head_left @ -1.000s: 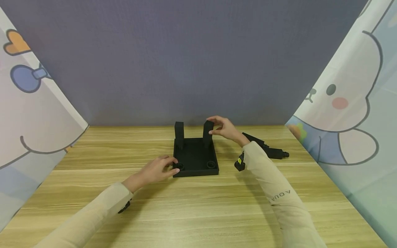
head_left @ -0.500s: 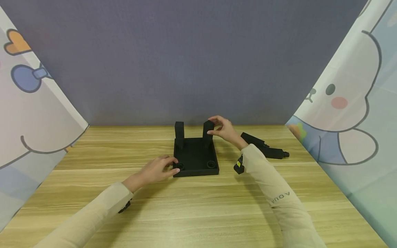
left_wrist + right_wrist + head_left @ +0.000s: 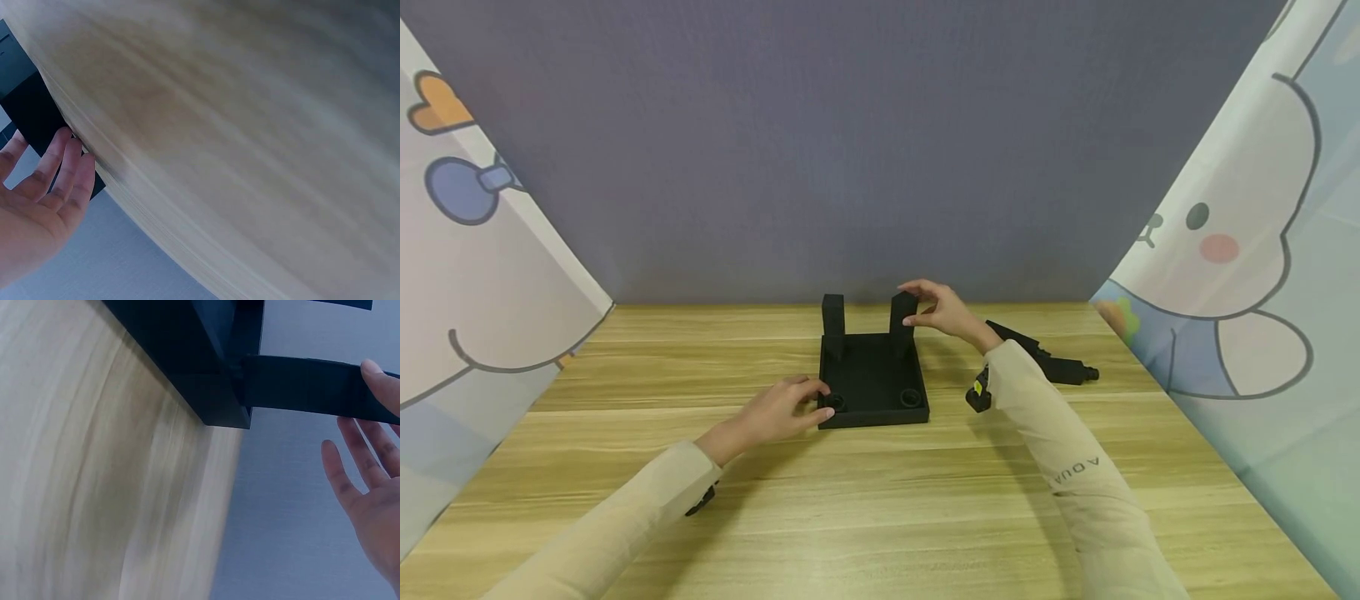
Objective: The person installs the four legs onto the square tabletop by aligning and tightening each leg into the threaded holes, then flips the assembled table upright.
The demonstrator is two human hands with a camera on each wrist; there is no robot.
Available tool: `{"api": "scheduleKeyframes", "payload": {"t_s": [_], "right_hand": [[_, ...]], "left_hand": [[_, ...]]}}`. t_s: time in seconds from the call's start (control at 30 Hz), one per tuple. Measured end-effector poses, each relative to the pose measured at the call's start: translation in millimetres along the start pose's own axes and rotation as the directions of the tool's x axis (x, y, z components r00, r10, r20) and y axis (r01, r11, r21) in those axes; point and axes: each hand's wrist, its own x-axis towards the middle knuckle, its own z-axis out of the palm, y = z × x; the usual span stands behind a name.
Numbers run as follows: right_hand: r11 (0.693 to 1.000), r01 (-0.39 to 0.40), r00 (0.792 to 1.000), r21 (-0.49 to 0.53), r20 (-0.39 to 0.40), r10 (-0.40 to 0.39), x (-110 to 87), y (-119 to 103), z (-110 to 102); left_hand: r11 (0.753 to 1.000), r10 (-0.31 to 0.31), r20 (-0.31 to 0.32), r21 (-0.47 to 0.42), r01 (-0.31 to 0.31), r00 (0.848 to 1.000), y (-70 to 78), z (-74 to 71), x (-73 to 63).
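A black square tray-like base [image 3: 872,379] lies on the wooden table. Two black upright posts rise from its back corners, a left post [image 3: 833,321] and a right post [image 3: 902,317]. Small round rings, such as the right ring [image 3: 911,398], sit in its front corners. My right hand [image 3: 947,312] pinches the top of the right post between thumb and fingers; the right wrist view shows the post [image 3: 300,384] running from the base to the hand. At the base's front left corner, my left hand [image 3: 782,410] holds the edge, thumb in front and fingers behind the ring.
To the right, behind my right forearm, lie black parts: a flat bar [image 3: 1011,337] and a thicker piece with a knobbed end [image 3: 1067,371]. A grey-blue panel [image 3: 850,150] stands along the table's [image 3: 865,508] back edge. Cartoon-printed sheets [image 3: 1240,250] slope at both sides.
My right wrist and forearm shift slightly to and fro, with the hand staying at the top of the right post. The left hand and the base stay put.
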Motion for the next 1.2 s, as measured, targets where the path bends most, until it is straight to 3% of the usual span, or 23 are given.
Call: {"api": "scheduleKeyframes", "payload": {"t_s": [0.17,0.43,0.53,0.67,0.87,1.07,1.2], "right_hand": [[1.000,0.001,0.999,-0.018,-0.040,-0.002,-0.3,2.9,3.7],[1.000,-0.010,0.982,-0.016,-0.188,0.007,-5.3,3.5,16.9],[1.000,-0.015,0.978,-0.002,-0.206,0.015,-10.6,-11.7,18.5],[0.999,-0.023,0.982,0.027,-0.187,0.028,-17.3,-33.5,16.8],[0.999,-0.032,0.991,0.017,-0.129,0.034,-18.5,-38.0,9.7],[1.000,-0.025,0.998,0.013,-0.053,0.026,-14.9,-32.5,2.1],[1.000,-0.008,0.999,0.018,-0.049,0.009,-8.8,-13.3,1.6]], "left_hand": [[1.000,0.001,-0.001,0.007,-0.001,1.000,0.3,-0.1,-0.1],[1.000,-0.001,-0.003,0.008,0.001,1.000,0.5,0.3,-0.3],[1.000,-0.002,-0.003,0.006,0.002,1.000,0.5,0.2,-0.5],[1.000,-0.002,-0.003,0.005,0.002,1.000,0.0,0.6,-0.5],[1.000,-0.002,-0.004,0.009,0.002,1.000,0.4,0.4,-0.5],[1.000,-0.006,0.000,0.003,0.006,1.000,0.2,0.2,-0.9],[1.000,-0.006,0.002,0.005,0.006,1.000,-0.5,0.7,-1.1]]}}
